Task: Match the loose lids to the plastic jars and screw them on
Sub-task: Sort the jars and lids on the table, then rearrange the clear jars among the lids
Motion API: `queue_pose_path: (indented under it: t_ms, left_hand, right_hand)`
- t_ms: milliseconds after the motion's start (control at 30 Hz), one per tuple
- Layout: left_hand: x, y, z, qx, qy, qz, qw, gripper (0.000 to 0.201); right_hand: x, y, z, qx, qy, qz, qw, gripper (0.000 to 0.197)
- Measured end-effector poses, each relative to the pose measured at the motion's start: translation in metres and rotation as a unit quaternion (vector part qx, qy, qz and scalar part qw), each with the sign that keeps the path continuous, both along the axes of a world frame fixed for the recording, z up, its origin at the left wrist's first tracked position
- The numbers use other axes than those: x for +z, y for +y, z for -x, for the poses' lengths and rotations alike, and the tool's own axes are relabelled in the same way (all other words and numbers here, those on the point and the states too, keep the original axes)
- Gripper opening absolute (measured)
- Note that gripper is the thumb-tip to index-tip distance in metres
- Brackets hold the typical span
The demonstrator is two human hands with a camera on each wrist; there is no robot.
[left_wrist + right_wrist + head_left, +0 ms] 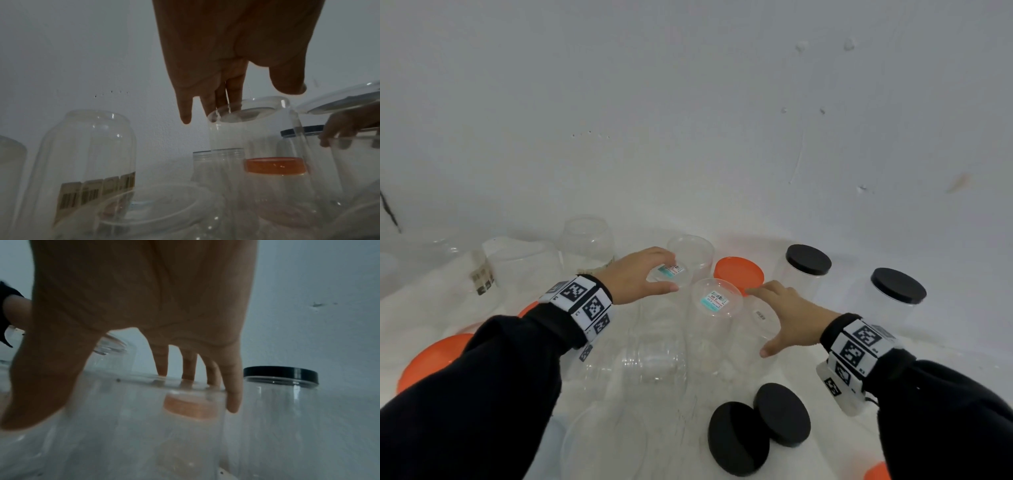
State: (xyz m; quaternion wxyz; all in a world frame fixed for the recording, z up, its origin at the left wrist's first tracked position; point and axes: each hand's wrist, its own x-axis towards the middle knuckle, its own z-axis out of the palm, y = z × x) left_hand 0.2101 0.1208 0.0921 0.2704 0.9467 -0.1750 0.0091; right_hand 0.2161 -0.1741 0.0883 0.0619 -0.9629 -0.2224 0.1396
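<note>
My left hand [669, 272] hangs over an upturned clear jar [671, 277] with a teal sticker on its base. In the left wrist view its straight fingers [207, 100] touch that jar's top edge [246, 113], and the thumb stays apart. My right hand [758, 322] is spread over a wide clear jar [750, 339]. Its fingertips [188, 374] rest on the far edge and the thumb points down the near side. A second upturned stickered jar [717, 301] stands between the hands. Two loose black lids [738, 438] [782, 414] lie in front.
An orange lid [738, 275] lies behind the jars, and more orange lids [431, 363] lie at the left and the lower right corner. Two jars with black lids [808, 262] [897, 286] stand at the right. Clear jars [589, 240] crowd the back left; one [650, 356] lies on its side. A white wall is close behind.
</note>
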Motion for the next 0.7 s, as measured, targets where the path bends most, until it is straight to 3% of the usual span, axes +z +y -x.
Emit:
queue_pose_path:
  t_ms: [200, 433, 533, 700]
  left_hand:
    - [0.002, 0.002, 0.033, -0.005, -0.062, 0.016, 0.998, 0.057]
    - [0.005, 0.004, 0.082, 0.027, -0.110, 0.038, 0.993, 0.051]
    - [-0.003, 0.006, 0.114, 0.053, -0.112, 0.029, 0.992, 0.034]
    - [-0.033, 0.015, 0.165, 0.096, -0.082, 0.036, 0.991, 0.024]
  right_hand:
    - [0.009, -0.013, 0.019, -0.016, -0.089, -0.069, 0.994, 0.113]
    - [0.017, -0.022, 0.055, -0.021, -0.111, -0.085, 0.990, 0.103]
    - [0.015, -0.031, 0.072, -0.028, -0.119, -0.090, 0.988, 0.099]
    - [0.006, -0.045, 0.104, -0.037, -0.120, -0.150, 0.981, 0.096]
